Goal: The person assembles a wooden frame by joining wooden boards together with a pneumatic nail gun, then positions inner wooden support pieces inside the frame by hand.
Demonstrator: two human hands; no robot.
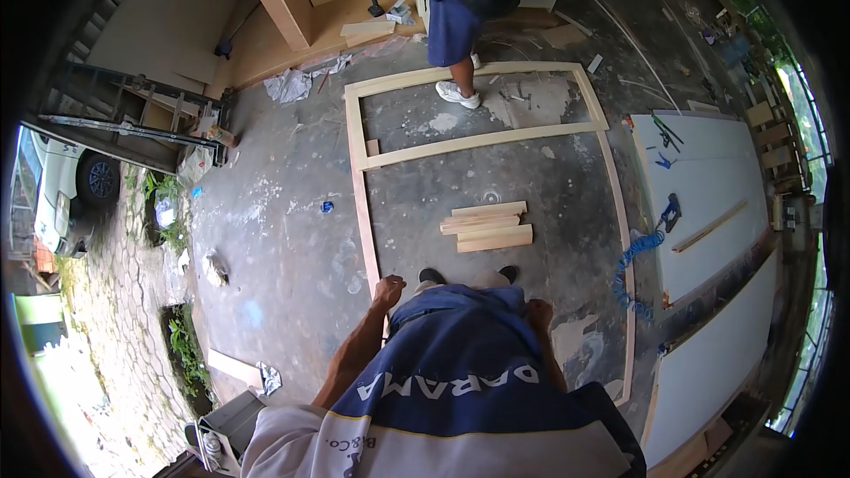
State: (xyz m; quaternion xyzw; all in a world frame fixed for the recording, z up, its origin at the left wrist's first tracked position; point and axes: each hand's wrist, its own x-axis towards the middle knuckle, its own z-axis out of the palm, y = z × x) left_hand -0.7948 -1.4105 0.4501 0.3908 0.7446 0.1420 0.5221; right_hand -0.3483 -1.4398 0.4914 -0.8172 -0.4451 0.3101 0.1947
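Note:
My left hand [390, 290] hangs beside my apron with its fingers curled in, over the long pinkish side strip [365, 230] of a wooden frame lying on the floor. Nothing shows in it. At the other side of the apron is my right hand [538, 312], small in view, its fingers too unclear to read. Ahead of my feet, inside the frame outline, lies a small stack of short wooden boards [493, 237]. Beyond it, a paler rectangular wooden frame [482, 149] rests across the far end of the strips.
Another person [469, 9] stands at the far frame, one shoe inside it. White panels [708, 186] at the right bear a blue air tool [671, 211] with a coiled hose [624, 270]. A black drill [374, 2] stands in a wooden cabinet [297, 44]. A metal rack is at left.

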